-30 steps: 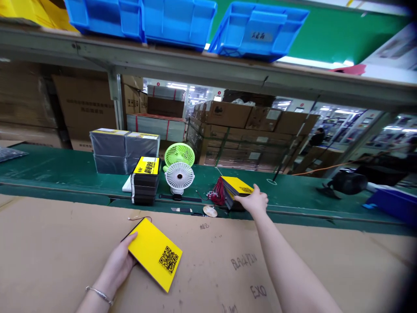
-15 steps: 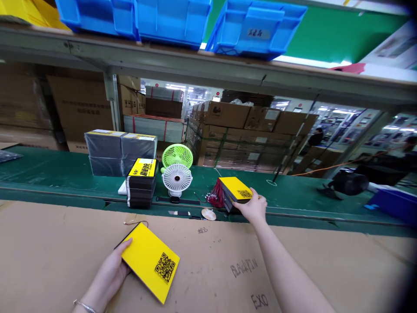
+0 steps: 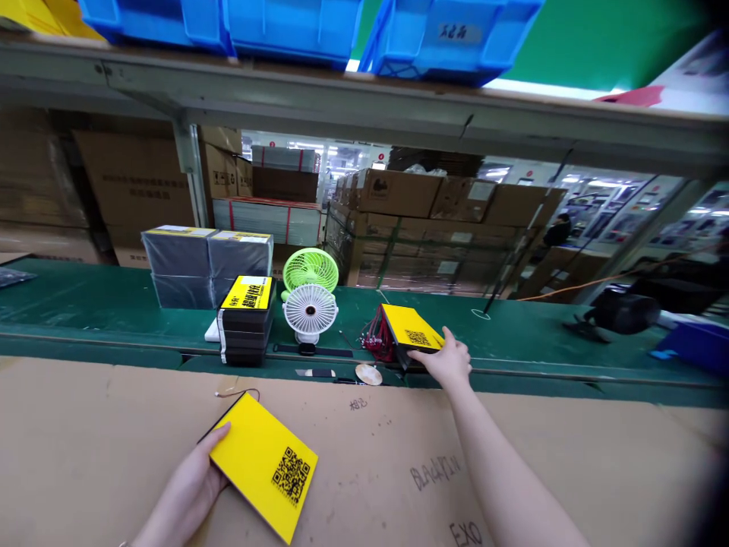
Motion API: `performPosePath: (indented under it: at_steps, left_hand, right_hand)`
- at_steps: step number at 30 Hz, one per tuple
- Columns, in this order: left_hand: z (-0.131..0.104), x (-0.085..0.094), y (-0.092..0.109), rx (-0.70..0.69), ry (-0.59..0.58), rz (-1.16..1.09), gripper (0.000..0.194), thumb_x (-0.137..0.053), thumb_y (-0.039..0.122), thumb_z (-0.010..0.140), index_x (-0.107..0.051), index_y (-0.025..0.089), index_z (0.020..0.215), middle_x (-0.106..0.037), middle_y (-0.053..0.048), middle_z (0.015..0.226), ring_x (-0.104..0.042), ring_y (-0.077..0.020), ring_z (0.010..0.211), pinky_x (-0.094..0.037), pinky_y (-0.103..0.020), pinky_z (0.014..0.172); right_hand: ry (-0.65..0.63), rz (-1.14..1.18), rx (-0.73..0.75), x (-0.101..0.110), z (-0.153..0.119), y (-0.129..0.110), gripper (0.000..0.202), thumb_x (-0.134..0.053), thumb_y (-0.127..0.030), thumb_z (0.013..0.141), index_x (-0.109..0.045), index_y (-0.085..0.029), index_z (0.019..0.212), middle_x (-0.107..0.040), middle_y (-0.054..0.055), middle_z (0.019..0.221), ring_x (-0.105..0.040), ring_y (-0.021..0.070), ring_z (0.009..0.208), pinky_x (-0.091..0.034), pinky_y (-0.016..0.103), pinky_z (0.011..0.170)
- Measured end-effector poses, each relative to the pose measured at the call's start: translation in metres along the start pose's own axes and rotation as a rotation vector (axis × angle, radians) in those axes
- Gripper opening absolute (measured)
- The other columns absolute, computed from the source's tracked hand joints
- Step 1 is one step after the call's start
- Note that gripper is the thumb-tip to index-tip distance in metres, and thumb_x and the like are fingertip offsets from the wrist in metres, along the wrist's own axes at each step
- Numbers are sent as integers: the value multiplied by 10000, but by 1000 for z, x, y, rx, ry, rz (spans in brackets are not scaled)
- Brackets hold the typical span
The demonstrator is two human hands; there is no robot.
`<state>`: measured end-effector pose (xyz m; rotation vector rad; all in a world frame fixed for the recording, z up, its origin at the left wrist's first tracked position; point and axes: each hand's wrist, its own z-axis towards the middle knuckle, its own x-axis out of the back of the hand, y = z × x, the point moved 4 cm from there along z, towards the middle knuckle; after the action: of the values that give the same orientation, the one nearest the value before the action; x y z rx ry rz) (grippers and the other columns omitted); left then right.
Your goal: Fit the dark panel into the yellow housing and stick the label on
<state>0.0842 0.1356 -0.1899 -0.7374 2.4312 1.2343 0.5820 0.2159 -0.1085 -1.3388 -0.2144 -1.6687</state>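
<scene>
My left hand (image 3: 190, 486) is closed on the edge of a flat yellow panel (image 3: 256, 452) with a printed QR code, its thumb on top. This panel is tilted over the cardboard, and a thin dark wire with a small plug sticks out past its far corner. Farther off, my right hand (image 3: 449, 365) grips the near right corner of another yellow panel (image 3: 405, 320), thumb at its near edge and fingers at its far side. That one is on top of a pile with red wires (image 3: 378, 339) bunched at its left. How many panels lie below is partly hidden.
A stack of black panels with a yellow label (image 3: 244, 334) stands left of a white fan (image 3: 310, 310) and a green fan (image 3: 312, 266). Wrapped blocks (image 3: 185, 270) are behind. A round disc (image 3: 369, 374) lies near the cardboard sheet's (image 3: 342, 471) far edge. Blue bins (image 3: 290, 30) hang overhead.
At the pile, my right hand has shifted slightly, and the top panel's near edge now looks raised from those below. My left hand still holds its panel. The view has moved a little.
</scene>
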Motion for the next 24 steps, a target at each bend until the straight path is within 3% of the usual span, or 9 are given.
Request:
performPosePath:
  at_steps: [5,9,12,18,24]
  left_hand:
    - [-3,-3,1,16,21,18,510,-588,226,733,-452,128,1215,-627,-164,1064,-576,-314,1002,-487,-450,818]
    - [-4,-5,3,10,44,23,497,-582,208,736,-458,134,1212,-621,-163,1076,-580,-303,998,-481,-442,828]
    - [-3,-4,3,5,31,27,496,-585,209,733,-461,128,1206,-624,-164,1070,-574,-304,1008,-480,-443,831]
    - [-2,-2,1,3,-19,27,477,-577,232,740,-481,122,1194,-621,-167,1074,-576,-317,1001,-480,-458,824]
    - [0,0,0,-3,6,18,490,-594,227,728,-480,111,1191,-615,-173,1086,-587,-307,985,-490,-437,821]
  right_hand:
    - [0,-53,68,12,-3,-22,1150,-572,-771,394,-164,-259,1339,-292,175,1299,-266,389,1197,-270,528,892]
    - [-62,-106,69,9,-4,-46,1123,-507,-813,413,-208,-235,1329,-415,185,1195,-371,395,1108,-286,539,852]
    - [-126,-164,4,2,-2,-52,1114,-581,-758,389,-263,-218,1310,-445,192,1150,-407,398,1067,-311,526,821]
    - [-135,-94,-65,10,15,-47,990,-688,-598,407,-338,-285,1279,-420,163,1166,-423,385,1058,-350,496,796]
    - [-170,11,24,21,33,-19,971,-725,-543,412,-350,-326,1281,-371,130,1211,-415,370,1082,-358,489,836]
